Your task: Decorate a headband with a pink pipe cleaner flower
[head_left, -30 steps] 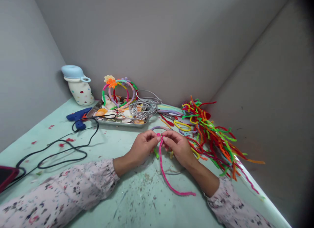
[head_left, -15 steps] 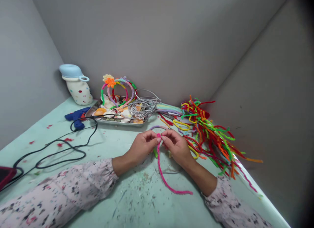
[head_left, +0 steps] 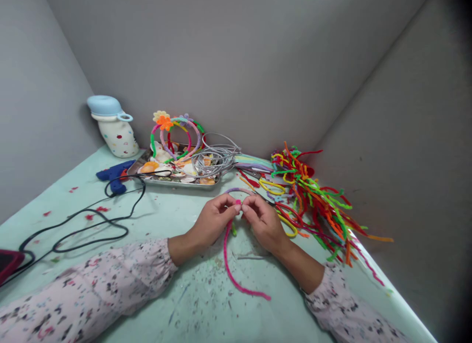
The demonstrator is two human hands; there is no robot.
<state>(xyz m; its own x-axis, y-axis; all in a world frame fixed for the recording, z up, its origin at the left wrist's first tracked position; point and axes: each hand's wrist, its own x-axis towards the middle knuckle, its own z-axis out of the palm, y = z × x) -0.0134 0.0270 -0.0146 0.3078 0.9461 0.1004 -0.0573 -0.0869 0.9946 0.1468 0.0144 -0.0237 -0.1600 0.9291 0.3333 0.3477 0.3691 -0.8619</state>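
A bright pink pipe cleaner [head_left: 229, 269] is pinched at its upper end between both hands, above the middle of the table. My left hand [head_left: 217, 216] is closed, thumb and forefinger on the pink end. Close against it, my right hand [head_left: 264, 221] is closed too, its fingertips at the same small bent pink part. The long tail hangs below my left fingers and curves right toward the tabletop. Behind the hands arcs a lilac and pink pipe-cleaner band [head_left: 238, 190]; part of it is hidden by my fingers. A small green piece [head_left: 233, 229] shows beneath them.
A metal tray [head_left: 180, 185] holds flower-trimmed hoops [head_left: 177, 136] and a grey wire coil [head_left: 217, 158]. A blue glue gun [head_left: 116, 173] with a black cord [head_left: 92, 240] and a bottle [head_left: 118, 131] stand left. Coloured pipe cleaners [head_left: 317, 200] heap at right.
The hanging tail of the pink pipe cleaner has swung left and now emerges under my left fingers. Both hands keep nearly the same place.
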